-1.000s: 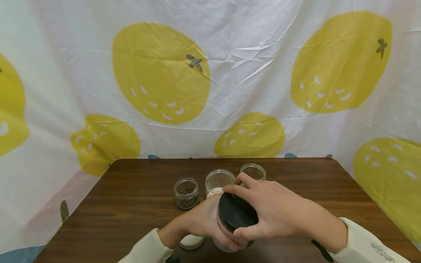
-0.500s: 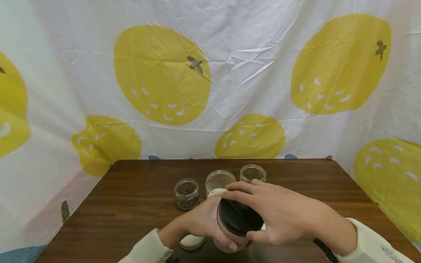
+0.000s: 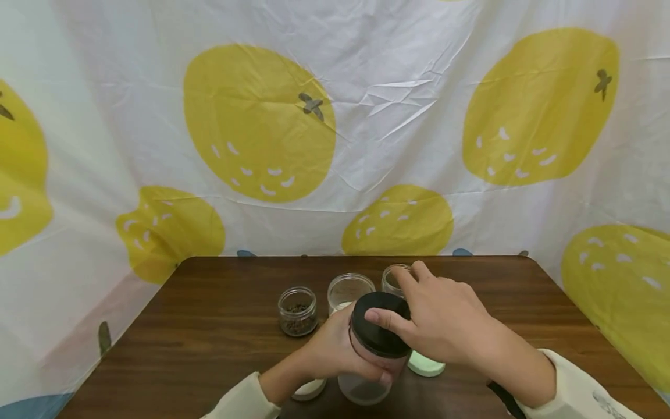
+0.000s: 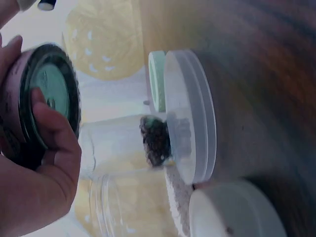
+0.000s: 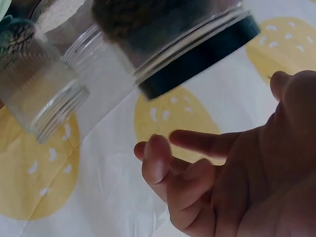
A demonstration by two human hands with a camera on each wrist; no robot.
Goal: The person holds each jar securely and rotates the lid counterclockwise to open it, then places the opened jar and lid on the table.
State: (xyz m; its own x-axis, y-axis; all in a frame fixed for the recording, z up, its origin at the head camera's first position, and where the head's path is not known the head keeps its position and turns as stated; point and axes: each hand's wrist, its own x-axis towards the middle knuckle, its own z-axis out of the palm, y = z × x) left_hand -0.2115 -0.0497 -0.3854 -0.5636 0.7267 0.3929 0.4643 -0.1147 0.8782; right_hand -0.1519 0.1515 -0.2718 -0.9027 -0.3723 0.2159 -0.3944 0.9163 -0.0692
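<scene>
In the head view my left hand point(image 3: 340, 349) grips a jar point(image 3: 361, 353) with a pinkish band and a black lid point(image 3: 379, 334), held tilted above the table. Its underside point(image 4: 52, 91) looks greenish in the left wrist view, with fingers curled round it. Over the lid hovers my right hand point(image 3: 445, 311). The right wrist view shows that hand point(image 5: 232, 182) with loosely bent fingers, apart from the black lid point(image 5: 197, 57). Dark contents point(image 5: 143, 19) show through the held jar's wall there.
Behind the hands stand a small glass jar of dark bits point(image 3: 297, 314), a larger jar with white contents point(image 3: 349, 286) and another open glass jar point(image 3: 389, 282). Nearer lie a white lid point(image 3: 309, 390), a translucent lid point(image 3: 363, 391) and a pale green lid point(image 3: 426, 365).
My right hand has come away from the lid's edge and shifted up, its fingers spreading past the lid. The held jar has risen slightly, and the green lid shows more.
</scene>
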